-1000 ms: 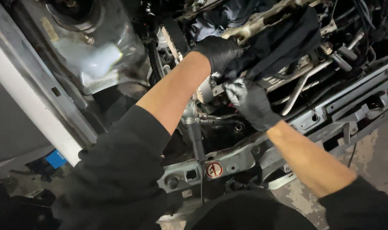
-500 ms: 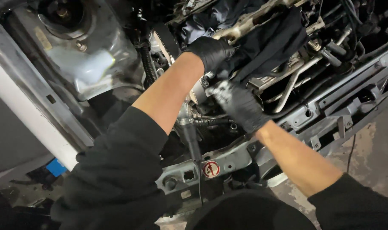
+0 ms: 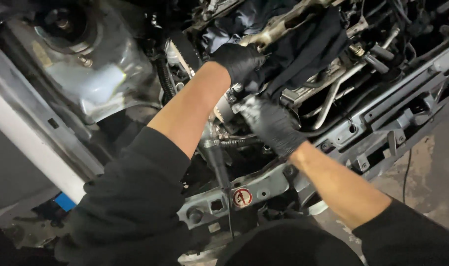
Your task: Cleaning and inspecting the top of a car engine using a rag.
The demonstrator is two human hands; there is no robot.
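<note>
Black cloth [image 3: 308,47], soft and limp, draped over the engine top [image 3: 283,22]; easily bunched, best gripped by a gathered fold. Left hand [image 3: 239,61] closed on its lower edge. Right hand [image 3: 271,123] just below, curled around a small metal part; grip unclear.

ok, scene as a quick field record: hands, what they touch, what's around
setting: open engine bay, seen from above
left hand: black glove, gripping the edge of a dark cloth draped over the engine
right hand: black glove, closed around a small part just below the left hand; part itself hidden
hands: close together, almost touching
sleeves: black, pushed up, forearms bare
strut tower: upper left
front crossmember: grey metal, below the hands, round red sticker on it
metal pipe: right of the hands
</note>
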